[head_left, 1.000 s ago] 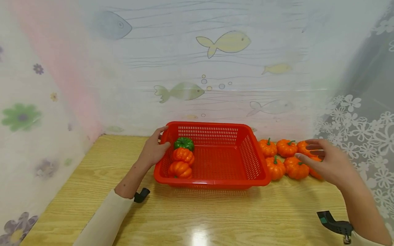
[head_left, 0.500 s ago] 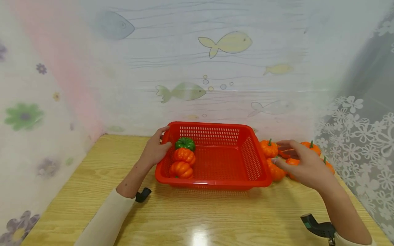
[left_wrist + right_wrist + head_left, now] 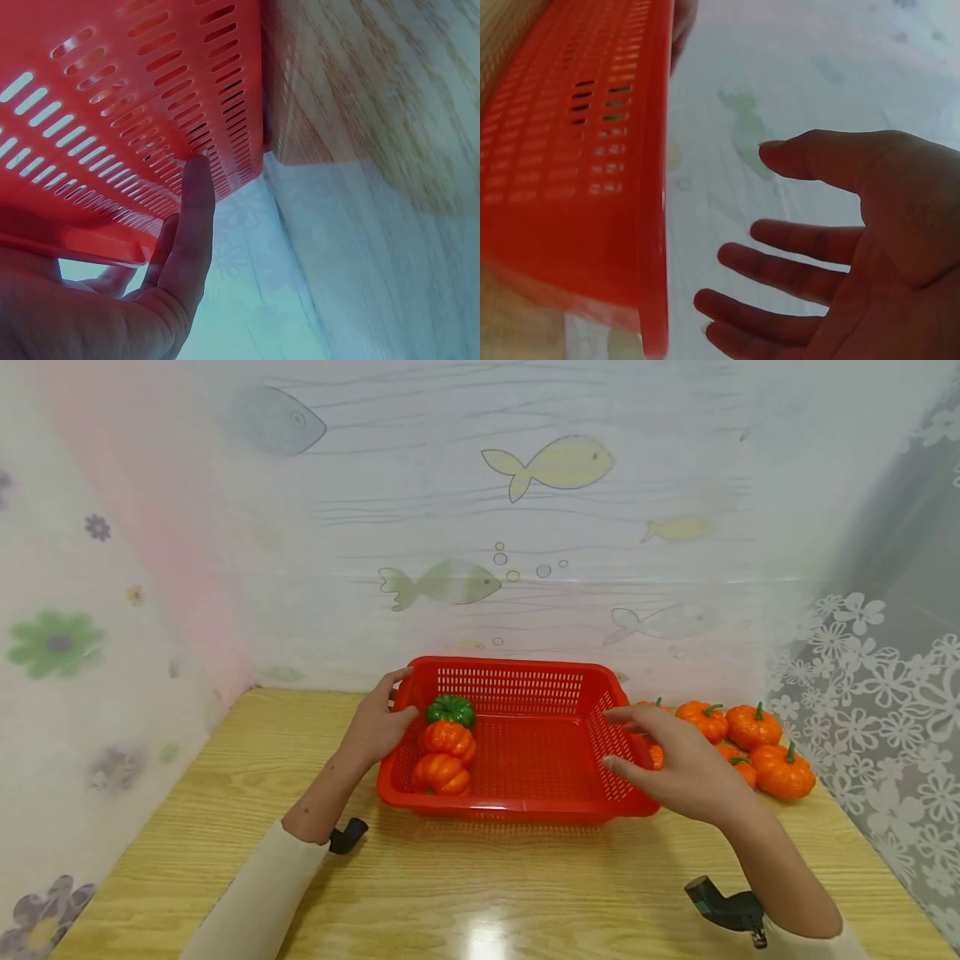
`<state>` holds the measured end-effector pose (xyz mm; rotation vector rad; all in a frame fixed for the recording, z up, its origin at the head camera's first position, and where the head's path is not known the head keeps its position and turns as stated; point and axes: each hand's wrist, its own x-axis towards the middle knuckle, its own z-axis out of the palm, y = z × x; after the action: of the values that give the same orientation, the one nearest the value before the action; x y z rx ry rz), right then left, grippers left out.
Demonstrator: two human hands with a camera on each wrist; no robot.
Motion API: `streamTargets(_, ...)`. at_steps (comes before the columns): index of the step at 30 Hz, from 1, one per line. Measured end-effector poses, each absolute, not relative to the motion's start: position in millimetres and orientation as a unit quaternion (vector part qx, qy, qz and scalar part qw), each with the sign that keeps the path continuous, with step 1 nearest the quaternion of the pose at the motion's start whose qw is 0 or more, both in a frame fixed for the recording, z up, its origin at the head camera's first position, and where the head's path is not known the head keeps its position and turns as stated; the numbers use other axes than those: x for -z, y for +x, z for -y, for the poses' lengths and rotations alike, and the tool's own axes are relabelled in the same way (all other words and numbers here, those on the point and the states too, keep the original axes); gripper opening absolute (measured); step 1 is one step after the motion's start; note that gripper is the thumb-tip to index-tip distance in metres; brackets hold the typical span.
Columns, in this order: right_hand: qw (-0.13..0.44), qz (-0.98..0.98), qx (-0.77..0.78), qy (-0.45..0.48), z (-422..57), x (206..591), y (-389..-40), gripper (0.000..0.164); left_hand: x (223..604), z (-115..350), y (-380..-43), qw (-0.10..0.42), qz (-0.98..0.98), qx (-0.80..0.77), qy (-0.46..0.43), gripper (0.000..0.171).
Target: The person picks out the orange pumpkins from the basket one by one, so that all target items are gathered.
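Observation:
A red plastic basket (image 3: pixel 525 806) with slotted walls stands on the table. In it, along the left side, lie a green pumpkin (image 3: pixel 451 711) and two orange pumpkins (image 3: pixel 448 740). My left hand (image 3: pixel 375 727) grips the basket's left rim, thumb on the inner side. In the left wrist view, its fingers (image 3: pixel 196 217) lie along the outer wall. My right hand (image 3: pixel 675 768) hovers at the basket's right rim, fingers spread and holding nothing. The right wrist view shows these fingers (image 3: pixel 787 274) apart from the rim.
Several orange pumpkins (image 3: pixel 753 727) sit in rows on the table (image 3: pixel 420 893) to the basket's right, some hidden behind my right hand. A fish-patterned curtain (image 3: pixel 555 527) hangs behind the table, with a flowered one (image 3: pixel 885 668) at the right.
My right hand has moved left from over the orange pumpkins to the basket's right rim, still holding nothing. My left hand and the basket have stayed in place.

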<state>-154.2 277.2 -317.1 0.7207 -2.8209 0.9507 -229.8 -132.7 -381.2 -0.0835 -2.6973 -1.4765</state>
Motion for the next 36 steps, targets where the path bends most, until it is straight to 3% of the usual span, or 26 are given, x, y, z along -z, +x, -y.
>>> streamTargets(36,0.007,0.855,-0.269,0.445,-144.3,340.7,-196.2,0.057,382.3,136.1,-245.6,0.028,0.876,0.48,-0.033,0.064)
